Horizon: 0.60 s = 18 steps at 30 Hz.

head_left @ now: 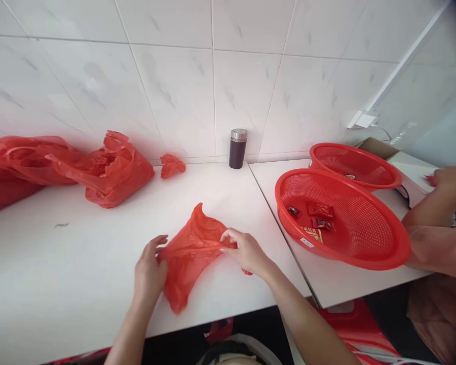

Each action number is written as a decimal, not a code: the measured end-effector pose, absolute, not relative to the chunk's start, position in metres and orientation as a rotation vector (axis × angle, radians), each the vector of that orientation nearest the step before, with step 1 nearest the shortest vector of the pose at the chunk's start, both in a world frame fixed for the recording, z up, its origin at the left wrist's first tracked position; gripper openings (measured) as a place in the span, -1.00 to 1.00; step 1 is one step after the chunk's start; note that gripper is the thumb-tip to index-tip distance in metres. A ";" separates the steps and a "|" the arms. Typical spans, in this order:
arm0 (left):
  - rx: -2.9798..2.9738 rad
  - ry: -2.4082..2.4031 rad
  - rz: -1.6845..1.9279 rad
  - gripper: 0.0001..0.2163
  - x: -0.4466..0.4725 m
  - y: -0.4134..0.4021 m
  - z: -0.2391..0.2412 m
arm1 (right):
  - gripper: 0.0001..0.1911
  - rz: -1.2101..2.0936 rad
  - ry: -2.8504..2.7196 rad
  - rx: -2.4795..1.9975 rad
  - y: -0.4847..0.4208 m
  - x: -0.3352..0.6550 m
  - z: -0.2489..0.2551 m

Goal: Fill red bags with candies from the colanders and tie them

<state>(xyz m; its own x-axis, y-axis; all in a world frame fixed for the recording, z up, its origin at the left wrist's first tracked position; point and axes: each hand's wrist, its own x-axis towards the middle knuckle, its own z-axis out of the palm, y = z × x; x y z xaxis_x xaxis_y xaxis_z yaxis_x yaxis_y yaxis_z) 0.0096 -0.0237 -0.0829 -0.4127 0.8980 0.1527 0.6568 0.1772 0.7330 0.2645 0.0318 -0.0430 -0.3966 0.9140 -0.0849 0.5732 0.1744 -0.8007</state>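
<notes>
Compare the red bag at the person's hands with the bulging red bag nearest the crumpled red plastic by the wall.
The handled bag looks flat and limp; the bulging bag is rounded and bunched at the top. The right hand pinches the handled bag, while no hand touches the bulging bag. The handled bag is nearer the person; the bulging bag sits farther back. Both are thin red plastic.

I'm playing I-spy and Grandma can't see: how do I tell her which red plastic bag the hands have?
Find the white table against the pale tiled wall. Near its front edge, between the bare left hand and right hand, is a thin red plastic bag. Other red plastic bundles sit bulging or crumpled by the wall; only this one is spread out, pinched by the right hand.
</notes>
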 end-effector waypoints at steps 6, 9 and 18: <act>1.156 2.191 1.155 -0.61 -0.006 -0.026 -0.050 | -0.86 1.148 -1.885 -1.482 0.042 0.294 -0.033; 0.999 1.906 1.268 -0.71 0.007 -0.027 -0.045 | -0.69 0.814 -2.001 -1.374 0.028 0.295 -0.007; 0.764 1.124 1.278 -0.83 0.051 -0.029 -0.031 | -0.77 0.565 -2.345 -0.885 0.008 0.233 0.000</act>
<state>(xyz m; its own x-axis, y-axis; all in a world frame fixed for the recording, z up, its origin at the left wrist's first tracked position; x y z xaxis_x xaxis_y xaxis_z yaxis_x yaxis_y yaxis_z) 0.0508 -0.0286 -0.0306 -0.0736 0.9740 -0.2144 -0.3370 0.1780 0.9245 0.2328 0.0077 -0.0003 -0.6219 0.6980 0.3550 0.4599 0.6924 -0.5560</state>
